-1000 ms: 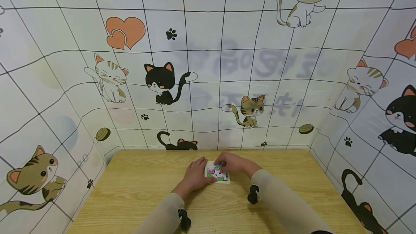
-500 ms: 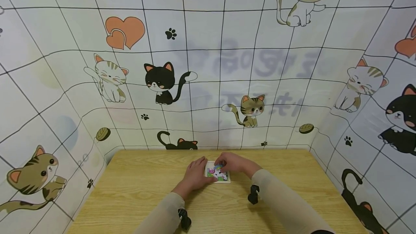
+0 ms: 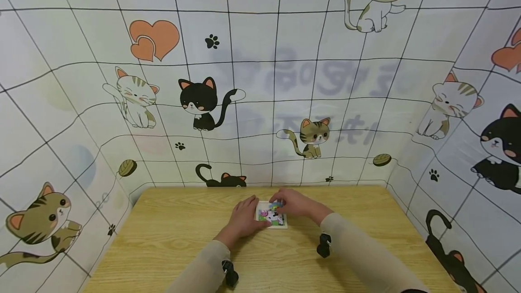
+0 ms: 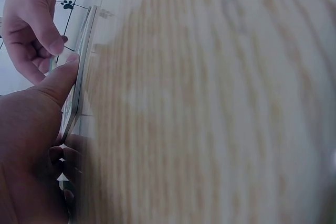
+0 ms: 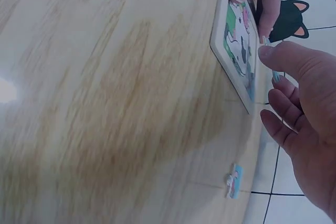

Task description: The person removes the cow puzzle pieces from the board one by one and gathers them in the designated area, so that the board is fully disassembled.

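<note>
A small picture puzzle board point(image 3: 281, 227) with a pale frame lies on the wooden table, showing a cartoon cow in bright colours. My left hand point(image 3: 243, 217) grips its left side. The left thumb rests on the front part of the picture, and the other fingers lie along the left edge. Over the board's upper right part, my right hand point(image 3: 294, 202) pinches a thin light-blue puzzle piece point(image 5: 275, 75) between thumb and fingers. In the right wrist view the piece stands tilted close over the board, and its far end is hidden by the thumb.
Another loose puzzle piece point(image 5: 234, 182), blue and white, lies on the table point(image 5: 131, 93) to the right of the board; my right hand hides it in the head view. A cat-patterned cloth wall point(image 3: 256, 80) rises behind the table and at both sides.
My right hand and forearm have shifted slightly to the right, and more of the picture's upper part shows beneath the fingers. The left hand stays on the board.
</note>
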`<action>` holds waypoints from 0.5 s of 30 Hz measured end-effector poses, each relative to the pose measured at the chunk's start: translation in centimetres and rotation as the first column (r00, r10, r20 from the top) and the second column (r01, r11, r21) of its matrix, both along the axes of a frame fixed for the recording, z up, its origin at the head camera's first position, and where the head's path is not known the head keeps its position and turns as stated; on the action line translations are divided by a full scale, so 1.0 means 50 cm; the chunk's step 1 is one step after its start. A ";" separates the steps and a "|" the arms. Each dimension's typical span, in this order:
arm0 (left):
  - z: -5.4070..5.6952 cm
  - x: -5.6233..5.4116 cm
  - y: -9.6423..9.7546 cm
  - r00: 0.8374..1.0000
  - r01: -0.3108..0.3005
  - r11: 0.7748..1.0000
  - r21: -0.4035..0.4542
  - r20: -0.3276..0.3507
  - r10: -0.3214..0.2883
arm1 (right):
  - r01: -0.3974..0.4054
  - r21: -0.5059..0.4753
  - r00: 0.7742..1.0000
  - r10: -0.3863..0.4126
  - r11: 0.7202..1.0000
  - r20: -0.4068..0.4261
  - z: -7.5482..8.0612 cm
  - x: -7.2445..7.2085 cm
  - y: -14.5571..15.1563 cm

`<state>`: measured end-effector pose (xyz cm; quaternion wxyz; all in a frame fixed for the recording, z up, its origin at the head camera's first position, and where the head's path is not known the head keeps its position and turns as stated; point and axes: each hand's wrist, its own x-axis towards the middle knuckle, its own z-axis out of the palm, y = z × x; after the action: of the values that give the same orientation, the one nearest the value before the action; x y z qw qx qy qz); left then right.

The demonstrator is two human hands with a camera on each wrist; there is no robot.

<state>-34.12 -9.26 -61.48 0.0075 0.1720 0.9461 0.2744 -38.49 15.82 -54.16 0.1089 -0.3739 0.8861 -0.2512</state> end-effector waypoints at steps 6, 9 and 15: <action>0.010 0.003 0.001 1.000 -0.004 1.000 0.008 -0.006 0.004 | 0.019 -0.015 1.000 -0.019 1.000 -0.003 0.015 0.003 0.016; -0.006 -0.006 0.000 1.000 -0.012 1.000 0.011 -0.006 0.012 | 0.020 -0.022 1.000 -0.020 1.000 -0.001 0.029 0.008 0.023; -0.011 -0.007 0.002 1.000 -0.016 1.000 -0.002 -0.011 0.016 | 0.010 -0.022 0.998 -0.012 1.000 -0.063 0.046 0.019 0.040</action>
<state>-34.45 -9.18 -62.04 0.0001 0.1658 0.9478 0.2724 -37.56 17.82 -51.88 0.0751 -0.3780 0.8884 -0.2496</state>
